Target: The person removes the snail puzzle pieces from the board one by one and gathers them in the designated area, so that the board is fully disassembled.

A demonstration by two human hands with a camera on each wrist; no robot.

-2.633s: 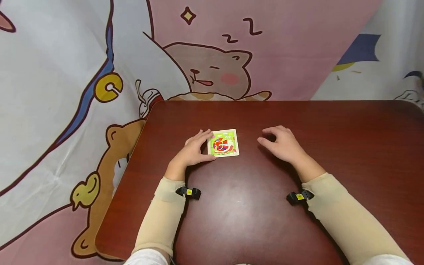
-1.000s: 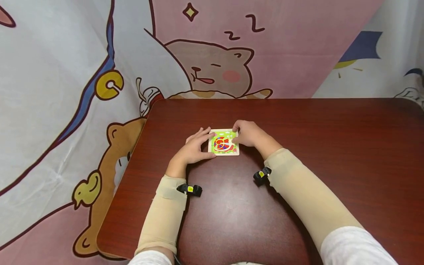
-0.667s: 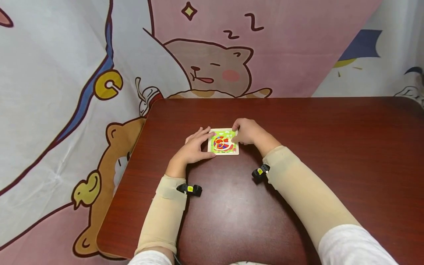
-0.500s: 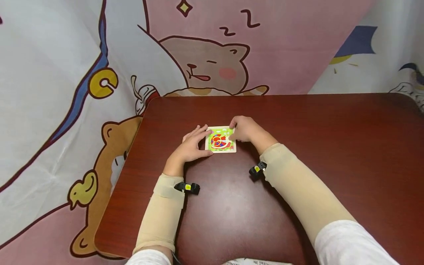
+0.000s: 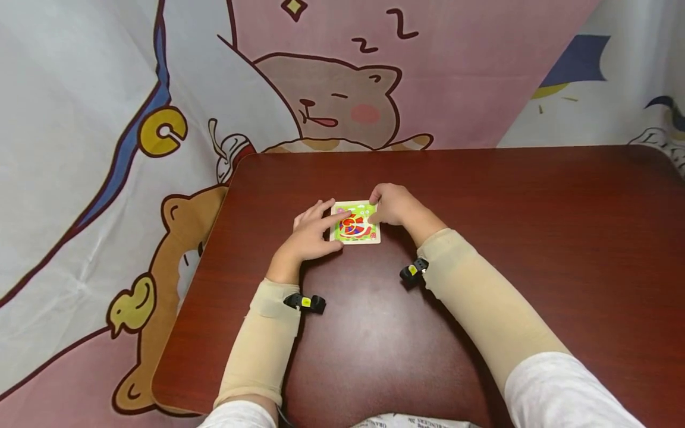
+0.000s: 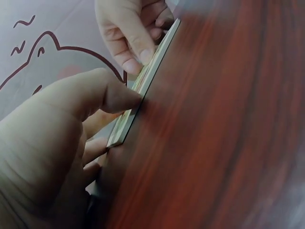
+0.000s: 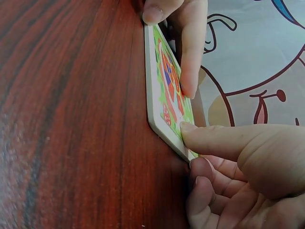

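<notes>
Red-green board (image 5: pixel 357 223), brown grained table (image 5: pixel 535 214), beige sleeves (image 5: pixel 260 351)

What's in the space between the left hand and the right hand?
The square picture board. The head view shows it between the left hand and right hand; both hands touch it, so no bare gap separates either from it.
</notes>
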